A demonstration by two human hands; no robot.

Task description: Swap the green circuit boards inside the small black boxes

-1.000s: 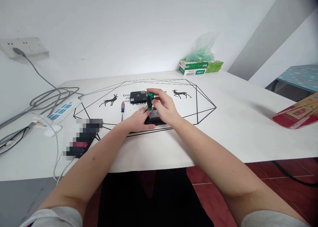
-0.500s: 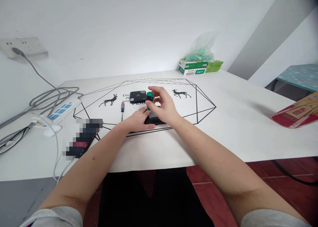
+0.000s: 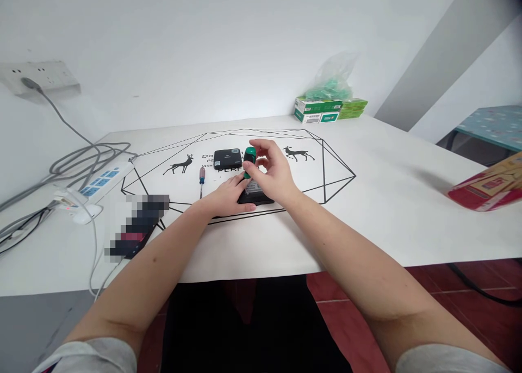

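Observation:
My right hand [image 3: 278,173] holds a screwdriver [image 3: 250,154] by its green and black handle, thumb on the near side and fingers curled over the far side. Its shaft points down at a small black device [image 3: 261,197] with a pale label on top. My left hand [image 3: 227,199] grips the left side of that device, thumb along the near edge and fingers at the far side. Whether the tip sits in a screw is too small to tell. Beyond lies a flat black cover [image 3: 227,159]. A pink and blue screwdriver [image 3: 202,175] rests left of my hands.
On the left are a power strip [image 3: 106,178], coiled grey cables [image 3: 98,149] and a dark pixelated object [image 3: 141,229]. Green and white boxes [image 3: 317,106] with a plastic bag [image 3: 332,79] stand against the wall. A red and tan package [image 3: 487,185] lies at the right.
The green screwdriver's handle has tilted slightly to the right, and my right-hand fingers have shifted around it. My left hand stays on the device.

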